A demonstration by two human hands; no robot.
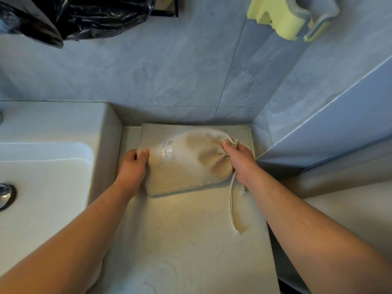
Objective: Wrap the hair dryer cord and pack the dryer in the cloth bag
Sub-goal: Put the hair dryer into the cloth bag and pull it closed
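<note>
A beige cloth bag [186, 162] with pale lettering lies on its side on the counter, bulging as if full. The hair dryer and its cord are hidden from view. My left hand [134, 164] pinches the bag's closed bottom end at the left. My right hand [238, 160] grips the gathered mouth of the bag at the right. A cream drawstring [233, 206] trails from the mouth toward me across the counter.
The bag rests on a pale stone counter [191, 240], partly over a flat grey mat [157, 130]. A white sink [46, 166] lies to the left, tiled walls behind and to the right. A black plastic bag [84, 15] and a yellow holder [286, 18] hang above.
</note>
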